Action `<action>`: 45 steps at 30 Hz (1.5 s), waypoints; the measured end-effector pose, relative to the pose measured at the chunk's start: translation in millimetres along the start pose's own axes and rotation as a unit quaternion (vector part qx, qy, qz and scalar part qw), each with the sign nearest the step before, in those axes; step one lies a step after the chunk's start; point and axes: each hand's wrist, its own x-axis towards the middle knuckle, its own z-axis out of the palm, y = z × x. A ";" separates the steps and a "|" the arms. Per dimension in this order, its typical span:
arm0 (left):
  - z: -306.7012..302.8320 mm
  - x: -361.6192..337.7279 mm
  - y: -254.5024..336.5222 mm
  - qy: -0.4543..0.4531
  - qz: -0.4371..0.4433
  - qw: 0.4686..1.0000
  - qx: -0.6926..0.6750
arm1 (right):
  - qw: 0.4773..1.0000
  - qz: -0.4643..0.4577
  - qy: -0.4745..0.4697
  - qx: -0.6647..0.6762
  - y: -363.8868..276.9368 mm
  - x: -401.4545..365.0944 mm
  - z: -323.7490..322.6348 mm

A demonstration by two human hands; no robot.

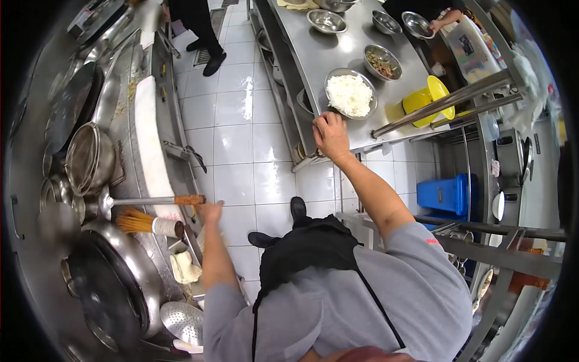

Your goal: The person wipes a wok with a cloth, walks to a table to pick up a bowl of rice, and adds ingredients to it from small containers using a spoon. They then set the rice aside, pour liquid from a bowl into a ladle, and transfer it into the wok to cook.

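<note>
Head view: Right hand at table edge beside bowl of rice

A worker in a gray shirt and black apron stands on white floor tiles between a cooking counter and a steel table. The right hand's fingers are curled at the table's edge, just beside the bowl of rice; whether they grip its rim cannot be told. The left hand is by the counter, near the brown grip of a long-handled ladle; its fingers are indistinct, and whether it grasps anything cannot be told. Next to the ladle lies a bristle brush, with a crumpled cloth close by and a round strainer farther along the counter. On the table, a bowl of chopped food sits just beside the rice, and a yellow container stands to the right. Across the table, a co-worker's hand is at the rim of a metal bowl. A blue bin stands off to the right, lower than the tabletop.
</note>
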 end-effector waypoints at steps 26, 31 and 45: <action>-82.2 -168.9 340.5 -0.244 0.267 0.782 -0.508 | 0.714 0.483 0.147 0.484 91.0 16.3 -34.4; -105.1 -167.0 342.7 -0.221 0.203 0.771 -0.561 | 0.753 0.432 -0.006 0.496 106.7 12.4 -43.9; -150.9 -267.7 169.0 -0.210 0.097 0.785 -0.574 | 0.669 0.050 -0.523 0.526 -45.3 21.2 -34.4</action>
